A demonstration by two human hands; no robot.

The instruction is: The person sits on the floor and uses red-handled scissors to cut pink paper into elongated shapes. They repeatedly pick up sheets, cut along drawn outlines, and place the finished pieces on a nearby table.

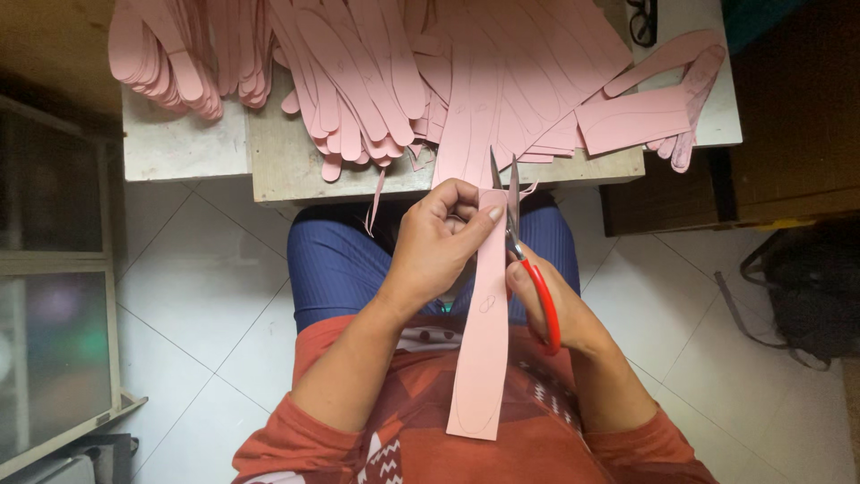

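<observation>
Pink strip (484,341) of thin sheet hung over my lap, light and floppy, bending under its own weight. My left hand (439,246) pinched its top end, fingers closed, just beside the blades. My right hand (555,309) gripped red-handled scissors (520,242). Cut pink pieces (448,81) covered the surface (287,170) ahead.

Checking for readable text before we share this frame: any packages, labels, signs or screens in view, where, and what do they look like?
None in view: no package, label, sign or screen.
Closest thing: faint drawn outlines on the pink strip pinched by the left hand; the right hand works red-handled scissors.
</observation>
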